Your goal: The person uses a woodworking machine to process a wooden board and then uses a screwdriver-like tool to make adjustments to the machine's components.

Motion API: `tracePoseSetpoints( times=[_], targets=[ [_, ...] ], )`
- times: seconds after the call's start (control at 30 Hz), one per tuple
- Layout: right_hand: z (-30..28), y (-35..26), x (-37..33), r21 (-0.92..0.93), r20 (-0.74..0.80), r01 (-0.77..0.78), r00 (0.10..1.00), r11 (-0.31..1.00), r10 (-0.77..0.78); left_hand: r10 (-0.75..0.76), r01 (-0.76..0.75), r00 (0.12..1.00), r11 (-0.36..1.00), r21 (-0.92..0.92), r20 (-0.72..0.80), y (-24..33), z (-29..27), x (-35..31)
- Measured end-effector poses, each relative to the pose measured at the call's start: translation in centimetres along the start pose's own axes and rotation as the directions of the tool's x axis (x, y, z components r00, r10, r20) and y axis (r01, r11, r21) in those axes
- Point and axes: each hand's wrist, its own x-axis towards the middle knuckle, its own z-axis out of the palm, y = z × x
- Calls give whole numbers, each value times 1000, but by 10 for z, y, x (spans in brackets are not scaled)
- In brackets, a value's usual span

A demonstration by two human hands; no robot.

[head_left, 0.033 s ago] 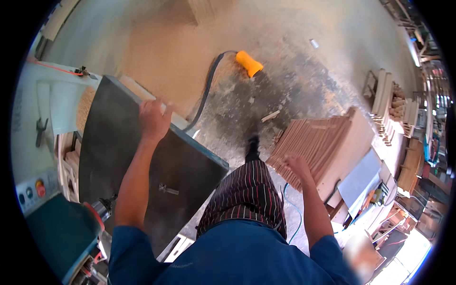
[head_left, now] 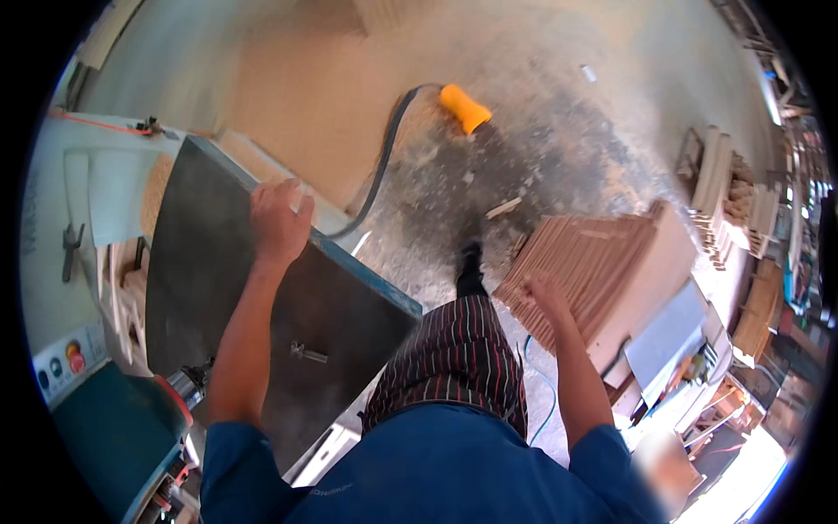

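Note:
My left hand (head_left: 281,223) rests on the far edge of a dark metal machine table (head_left: 236,306), its fingers bent over the rim and the thumb apart. It holds no loose thing. My right hand (head_left: 546,297) is over the near side of a stack of thin wooden boards (head_left: 580,266) at my right. Its fingers are curled in, with nothing visible in them. Whether it touches the boards I cannot tell. A small metal fitting (head_left: 308,353) sits on the table surface, right of my left forearm.
Sawdust (head_left: 305,96) covers the floor beyond the table. A black hose (head_left: 384,157) runs to a yellow funnel-shaped piece (head_left: 465,109). Left stands a panel with buttons (head_left: 70,356). More wood pieces (head_left: 720,188) are piled at far right; a blue cord (head_left: 550,384) trails by my leg.
The view has shifted slightly, so the floor, the yellow piece and the board stack appear a little further right. Both hands keep nearly the same places and poses.

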Motion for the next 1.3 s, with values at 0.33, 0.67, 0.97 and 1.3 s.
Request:
tracePoseSetpoints(
  times=[0.33,0.67,0.97,1.3],
  targets=[
    [69,61,371,-94,130,-185,972,978,196,-157,103,942,976,189,296,6,7,18],
    [83,41,644,129,-18,-138,990,982,142,-246,163,871,961,223,424,-5,0,7],
    [82,21,786,593,57,-163,985,788,161,-326,130,762,923,361,559,-3,-11,10],
    [202,107,631,795,-4,-53,996,604,93,-320,117,789,916,383,525,-2,-11,7]
  ],
)
